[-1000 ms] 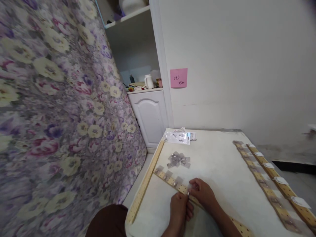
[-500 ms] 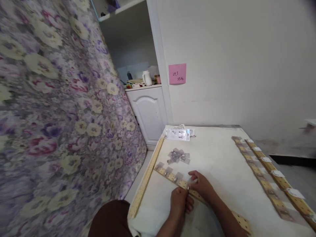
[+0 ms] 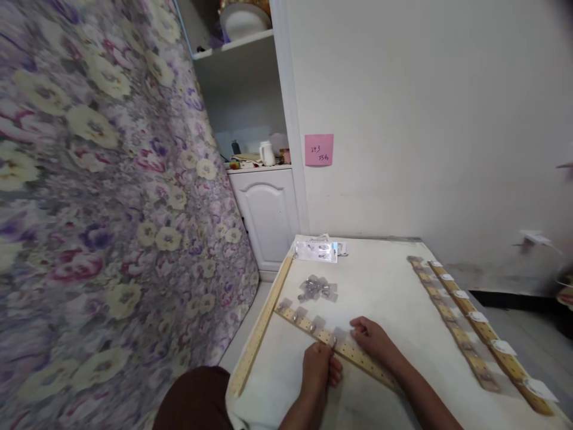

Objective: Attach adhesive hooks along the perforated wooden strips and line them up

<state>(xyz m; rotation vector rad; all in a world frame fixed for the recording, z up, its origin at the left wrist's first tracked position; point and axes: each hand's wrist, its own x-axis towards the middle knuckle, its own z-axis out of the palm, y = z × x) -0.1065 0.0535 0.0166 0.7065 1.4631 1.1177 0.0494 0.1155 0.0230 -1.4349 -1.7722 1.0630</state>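
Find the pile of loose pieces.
In the head view, the pile lies on the table, at left, between the clear packaging and the wooden strip by the left hand.

I'm standing in what is looking like a home | a floral curtain is hanging at the left | a white cabinet is showing beside it | a white jug is sitting on its open shelf
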